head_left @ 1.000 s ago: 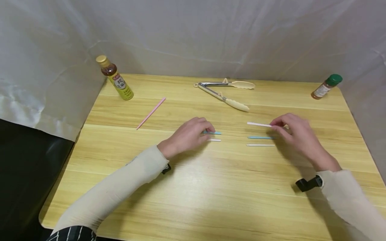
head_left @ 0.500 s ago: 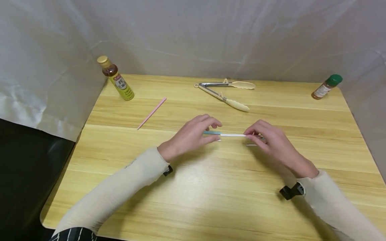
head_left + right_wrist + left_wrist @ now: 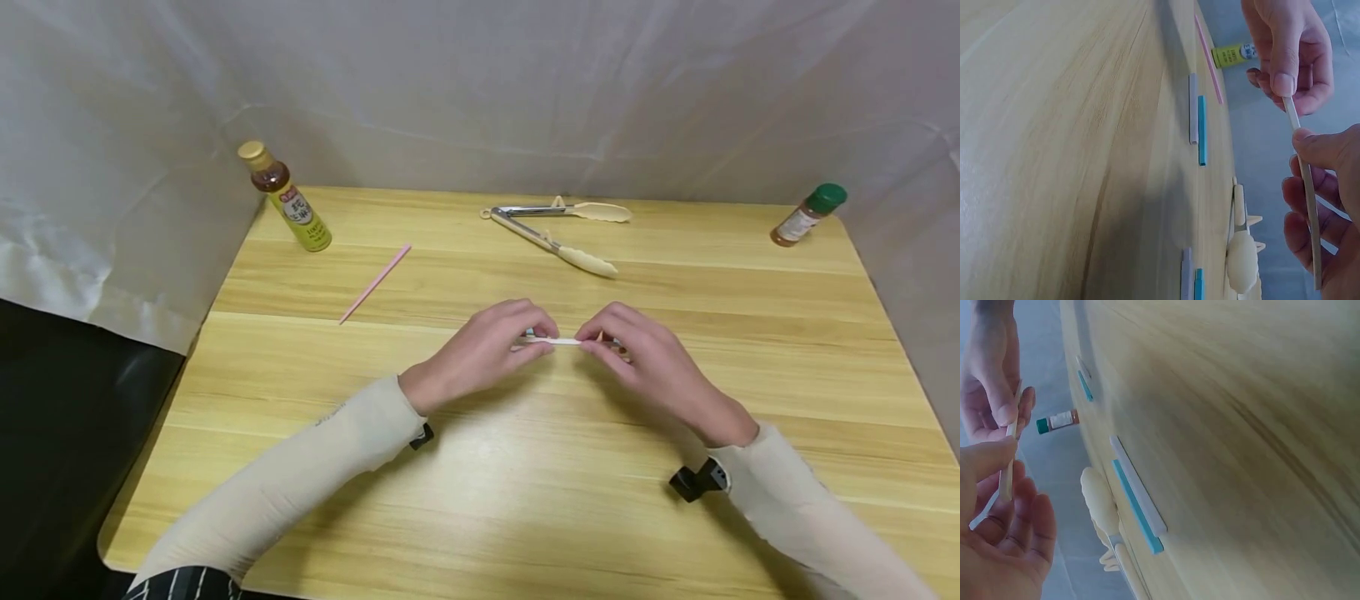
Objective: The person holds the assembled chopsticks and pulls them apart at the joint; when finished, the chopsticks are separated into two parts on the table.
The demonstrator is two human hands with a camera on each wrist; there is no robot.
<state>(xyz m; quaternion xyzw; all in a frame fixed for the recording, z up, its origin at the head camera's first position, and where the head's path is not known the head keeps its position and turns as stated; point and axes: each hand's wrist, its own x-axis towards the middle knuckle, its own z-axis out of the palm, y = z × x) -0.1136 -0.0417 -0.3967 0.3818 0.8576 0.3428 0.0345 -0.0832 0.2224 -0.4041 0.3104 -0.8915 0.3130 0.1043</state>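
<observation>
A slim white stick (image 3: 564,341) is held level above the table. My left hand (image 3: 501,340) pinches its left end between thumb and fingers. The right hand (image 3: 637,354) pinches the stick farther along, its thumb on top in the right wrist view. Under the hands, a blue stick (image 3: 1138,509) and another white stick (image 3: 1138,484) lie side by side on the wood. Beyond them rests a second such pair, a blue stick (image 3: 1085,385) and a white stick (image 3: 1083,367). In the head view the hands mostly cover these pairs.
Cream-tipped tongs (image 3: 551,237) lie spread at the back middle. A pink stick (image 3: 375,283) lies at the left. A yellow-labelled bottle (image 3: 288,204) stands back left, and a green-capped jar (image 3: 806,217) back right. A pale curtain (image 3: 480,100) hangs behind the table.
My right hand has moved left and slightly down, bringing the white stick to the left hand. The left hand has closed its fingers on the stick's left end.
</observation>
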